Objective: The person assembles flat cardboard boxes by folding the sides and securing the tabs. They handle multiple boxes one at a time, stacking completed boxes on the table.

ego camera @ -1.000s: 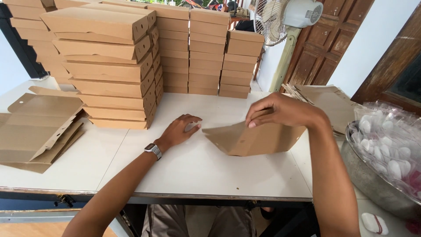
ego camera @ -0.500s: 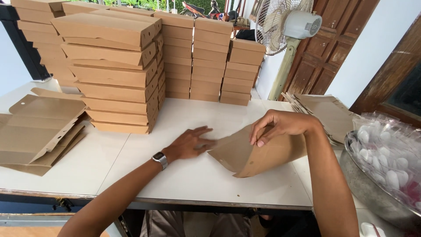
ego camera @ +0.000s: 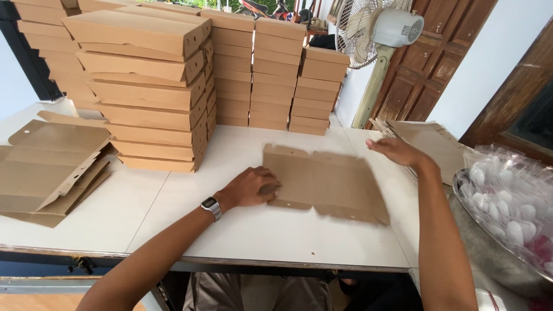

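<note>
A white table [ego camera: 288,230] is being lit by daylight. A pedestal fan [ego camera: 377,29] is being backed by a carved wooden door [ego camera: 438,63] and a white wall [ego camera: 489,63].

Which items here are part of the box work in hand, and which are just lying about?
In hand:
- flat cardboard blank, pressed by the left hand
- right hand, at the pile of flat blanks

Lying about:
- stacks of folded boxes
- opened boxes at left
- standing fan
- metal bowl of plastic-wrapped spoons
</note>
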